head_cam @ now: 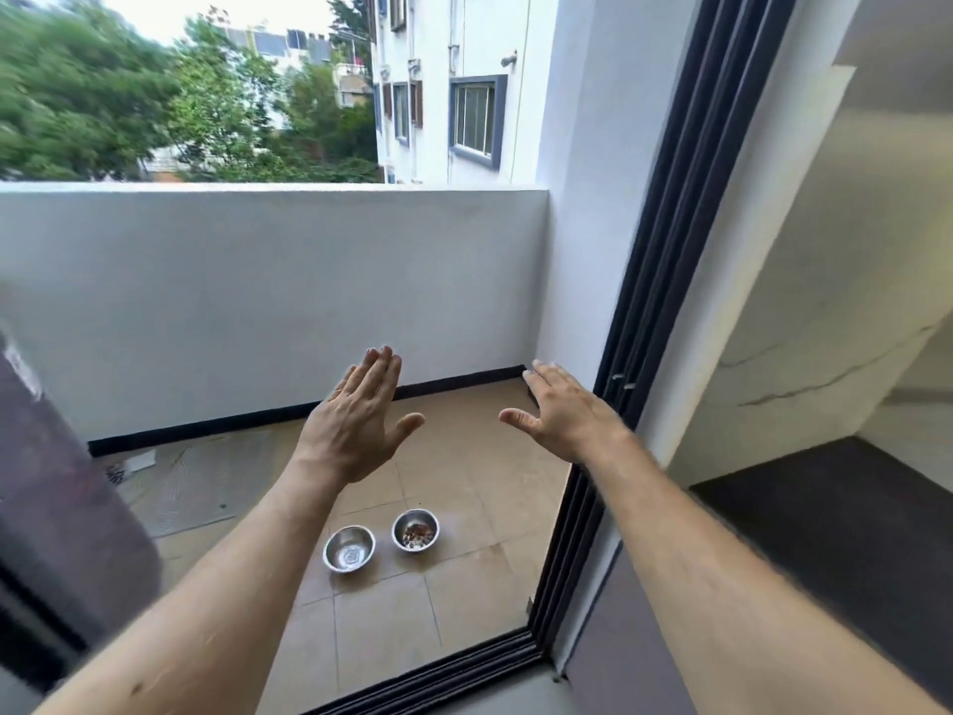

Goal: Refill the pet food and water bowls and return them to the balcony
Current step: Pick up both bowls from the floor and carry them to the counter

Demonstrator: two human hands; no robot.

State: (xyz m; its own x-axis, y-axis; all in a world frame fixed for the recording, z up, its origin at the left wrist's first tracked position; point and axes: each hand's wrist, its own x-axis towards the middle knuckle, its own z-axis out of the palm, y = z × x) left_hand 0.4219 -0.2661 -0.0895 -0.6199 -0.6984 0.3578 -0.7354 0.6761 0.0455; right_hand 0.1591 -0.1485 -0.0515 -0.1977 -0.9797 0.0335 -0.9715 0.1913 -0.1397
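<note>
Two small steel bowls stand side by side on the tan balcony tiles. The left bowl point(349, 548) looks to hold clear water. The right bowl point(415, 530) holds a little brown and white pet food. Both my arms reach out over the balcony, well above the bowls. My left hand point(356, 420) is held up with straight fingers close together and touches nothing. My right hand point(562, 412) is spread flat, palm down, near the door frame, and holds nothing.
A white parapet wall point(268, 301) closes the balcony ahead. The dark sliding-door track point(572, 534) runs along the right and across the bottom. A dark blurred object point(67, 487) fills the left edge. A floor drain and scrap of paper point(129, 464) lie at the far left.
</note>
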